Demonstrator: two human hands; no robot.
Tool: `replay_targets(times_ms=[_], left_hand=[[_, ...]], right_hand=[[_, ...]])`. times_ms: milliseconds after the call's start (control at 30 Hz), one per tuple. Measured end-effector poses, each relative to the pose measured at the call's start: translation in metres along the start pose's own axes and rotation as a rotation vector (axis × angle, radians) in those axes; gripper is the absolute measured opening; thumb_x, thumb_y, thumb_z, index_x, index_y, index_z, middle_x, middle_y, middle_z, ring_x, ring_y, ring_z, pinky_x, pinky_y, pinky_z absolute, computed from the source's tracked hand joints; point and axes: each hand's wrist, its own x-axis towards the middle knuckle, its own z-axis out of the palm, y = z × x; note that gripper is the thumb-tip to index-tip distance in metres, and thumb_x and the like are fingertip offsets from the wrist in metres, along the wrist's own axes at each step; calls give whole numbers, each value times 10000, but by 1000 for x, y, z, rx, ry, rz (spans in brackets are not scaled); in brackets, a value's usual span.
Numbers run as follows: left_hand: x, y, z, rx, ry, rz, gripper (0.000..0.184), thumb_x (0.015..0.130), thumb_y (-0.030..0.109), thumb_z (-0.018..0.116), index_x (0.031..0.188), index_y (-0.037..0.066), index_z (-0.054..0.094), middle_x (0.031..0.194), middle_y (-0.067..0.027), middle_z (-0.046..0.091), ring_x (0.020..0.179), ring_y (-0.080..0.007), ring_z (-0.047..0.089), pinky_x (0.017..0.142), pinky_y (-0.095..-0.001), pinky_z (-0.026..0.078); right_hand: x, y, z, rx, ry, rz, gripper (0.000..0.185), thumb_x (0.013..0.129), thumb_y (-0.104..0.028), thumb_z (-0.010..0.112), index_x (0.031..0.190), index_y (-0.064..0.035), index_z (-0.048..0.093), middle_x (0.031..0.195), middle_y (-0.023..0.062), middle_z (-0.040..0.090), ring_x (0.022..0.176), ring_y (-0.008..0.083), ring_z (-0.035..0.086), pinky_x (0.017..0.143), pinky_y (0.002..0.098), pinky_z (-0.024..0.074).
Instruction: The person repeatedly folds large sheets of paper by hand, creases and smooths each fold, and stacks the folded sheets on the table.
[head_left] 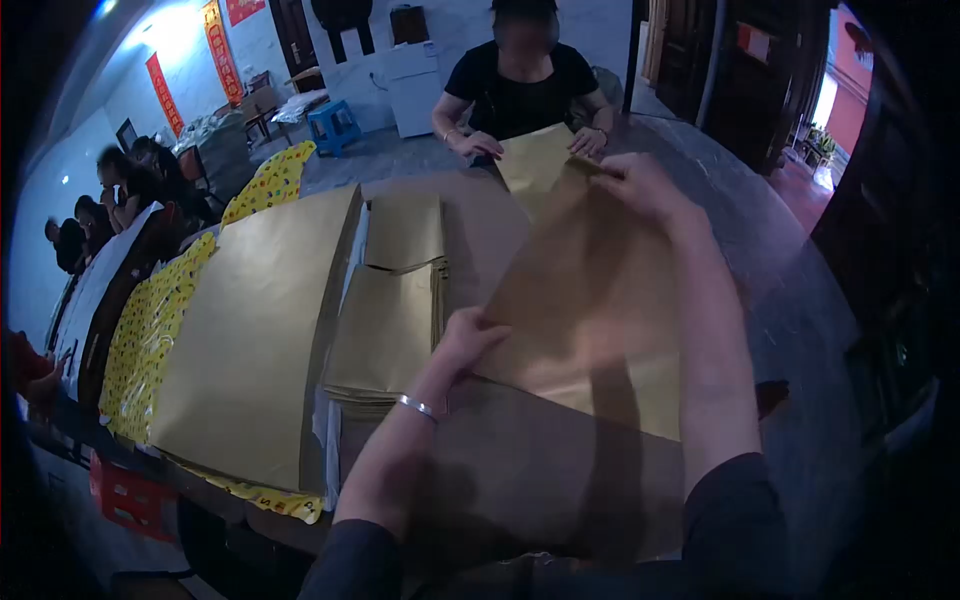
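A large sheet of gold paper point(590, 310) is held up at a tilt above the brown tabletop point(540, 470). My left hand point(470, 345) pinches its left edge, thumb on the near face. At the far upper corner, my right hand point(640, 185) is closed on the paper. To the left lie a big stack of gold sheets point(260, 330) and stacks of smaller gold pieces point(390, 320), near my left forearm. Across the table a co-worker's hands rest on another gold sheet point(535, 160).
A yellow patterned cloth point(155, 340) lies under the big stack. Opposite sits a co-worker point(520, 80) in black. Several people are at another table point(100, 270) on the left. A blue stool point(333, 127) and a red stool point(130, 495) stand on the floor.
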Motion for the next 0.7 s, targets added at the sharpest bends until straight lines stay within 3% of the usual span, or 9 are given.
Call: replay_targets(times_ms=[133, 233, 300, 333, 367, 433, 500, 600, 700], left_hand=[[35, 131, -46, 121, 157, 64, 289, 838, 197, 723, 1020, -25, 693, 813, -108, 707, 731, -163, 655, 706, -333, 530], [37, 217, -72, 437, 511, 519, 312, 825, 248, 723, 996, -10, 687, 832, -143, 705, 745, -190, 668, 709, -332, 529], [12, 256, -81, 309, 525, 748, 245, 821, 167, 712, 995, -5, 694, 845, -137, 711, 756, -195, 670, 727, -314, 527], [-13, 274, -80, 307, 543, 838, 200, 816, 111, 699, 983, 1, 697, 856, -132, 707, 775, -202, 671, 738, -309, 526], [-42, 287, -78, 303, 560, 927, 166, 812, 56, 686, 970, 7, 701, 867, -127, 704, 793, -209, 671, 749, -305, 525], [-95, 293, -78, 427, 546, 1103, 150, 780, -27, 670, 923, 13, 697, 888, -106, 692, 833, -218, 669, 741, -286, 520], [-147, 275, -73, 509, 517, 1114, 135, 752, -18, 688, 881, 21, 689, 896, -86, 679, 842, -247, 669, 770, -321, 516], [-231, 222, -58, 719, 382, 1075, 95, 754, 51, 677, 846, 75, 687, 890, -69, 679, 859, -278, 668, 868, -435, 482], [-299, 153, -41, 790, 207, 952, 117, 742, 114, 674, 858, 125, 667, 916, -54, 679, 894, -275, 665, 908, -508, 454]], right_hand=[[-23, 22, -110, 67, 299, -91, 275, 930, -270, 640, 1045, -26, 695, 945, 151, 711, 862, 267, 671, 771, 367, 507], [-75, 2, -194, 40, 460, -230, 266, 970, -267, 605, 1123, -68, 694, 973, 96, 723, 873, 204, 680, 768, 311, 518], [-120, -15, -215, -148, 777, -161, 255, 975, -236, 599, 1164, -82, 675, 990, 94, 720, 909, 213, 690, 789, 321, 546], [-146, 2, -234, -161, 813, -138, 308, 991, -258, 573, 1234, -87, 650, 1087, 113, 703, 1054, 228, 661, 897, 304, 525], [-170, -3, -234, -165, 804, -123, 308, 991, -258, 573, 1234, -87, 650, 1087, 113, 703, 1054, 228, 661, 897, 304, 525], [-239, -29, -220, -201, 888, -262, 247, 937, -216, 643, 1156, -108, 676, 1022, 93, 712, 977, 245, 687, 818, 380, 571], [-285, -61, -199, -306, 756, -617, 265, 879, -190, 693, 1132, -115, 667, 1007, 99, 709, 1011, 277, 678, 807, 418, 585], [-373, -102, -140, -347, 597, -482, 202, 834, -119, 696, 1025, -104, 630, 1012, 96, 698, 1010, 328, 668, 834, 427, 583], [-439, -117, -80, -123, 388, -411, 217, 795, -65, 687, 1006, -94, 641, 1032, 111, 687, 1063, 367, 636, 873, 457, 561]])
